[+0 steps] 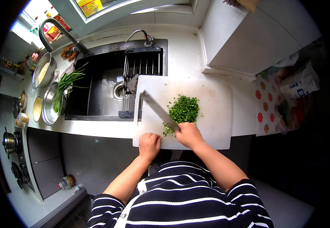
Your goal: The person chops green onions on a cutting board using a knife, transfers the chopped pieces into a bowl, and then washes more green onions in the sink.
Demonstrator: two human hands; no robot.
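Observation:
A white cutting board point(214, 133) lies on the counter and partly over the sink's right side. A heap of finely chopped green chives point(184, 109) sits on its middle, with loose bits around it. My right hand point(189, 135) grips a kitchen knife point(159, 110) by the handle. The blade slants toward the far left, along the heap's left side. My left hand point(149, 145) rests with curled fingers at the board's near edge, apart from the blade; its fingertips are partly hidden.
A black sink point(98, 85) with a drying rack point(140, 60) is left of the board. Whole green chives point(64, 89) lie over a steel bowl point(50, 110). A tap point(79, 47) arches behind. A cabinet point(244, 34) stands back right; a floral cloth point(265, 110) is at right.

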